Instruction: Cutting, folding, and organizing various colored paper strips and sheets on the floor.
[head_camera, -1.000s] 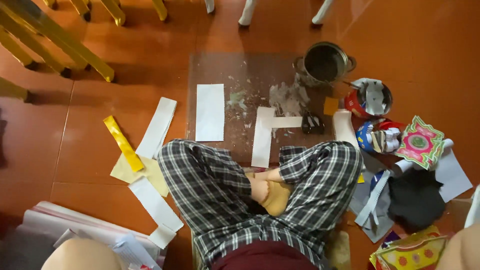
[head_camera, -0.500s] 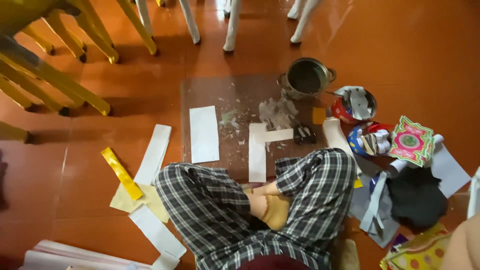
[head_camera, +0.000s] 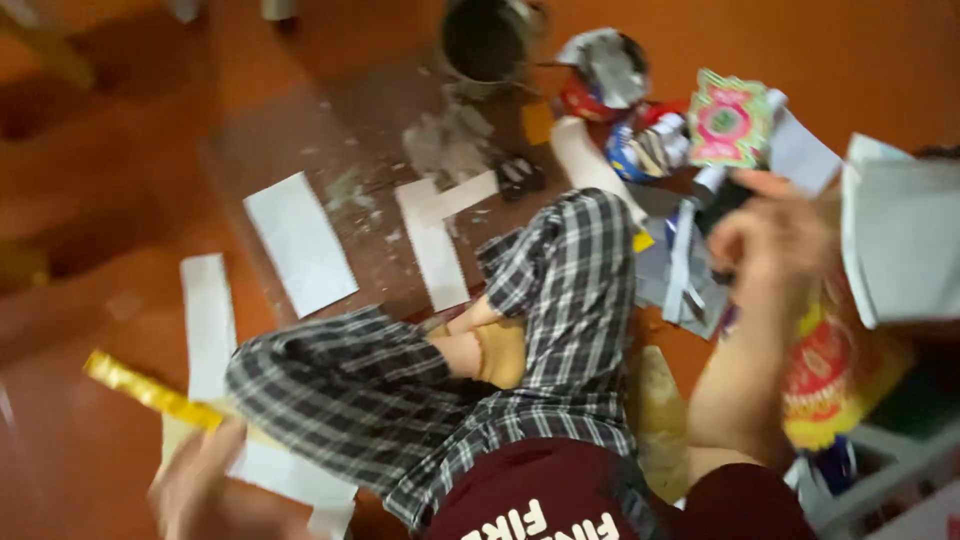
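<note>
I sit cross-legged on an orange tiled floor in checked trousers (head_camera: 400, 390). My right hand (head_camera: 775, 240) is raised at the right with its fingers curled, touching the edge of a large white paper sheet (head_camera: 905, 240) that it seems to hold; the view is blurred. My left hand (head_camera: 200, 490) is low at the bottom left with its fingers spread and nothing in it. It hovers over white paper strips (head_camera: 285, 470), next to a gold foil strip (head_camera: 150, 390).
A brown mat (head_camera: 300, 150) ahead carries white paper strips (head_camera: 300, 240) and scraps. Behind it stand a dark metal pot (head_camera: 485, 40) and a tin (head_camera: 605, 75). Patterned paper (head_camera: 730, 120), a yellow packet (head_camera: 830, 380) and clutter lie at the right.
The camera has swung down and right. My right hand has come up into view beside the white sheet, and my left hand has appeared at the bottom left.
</note>
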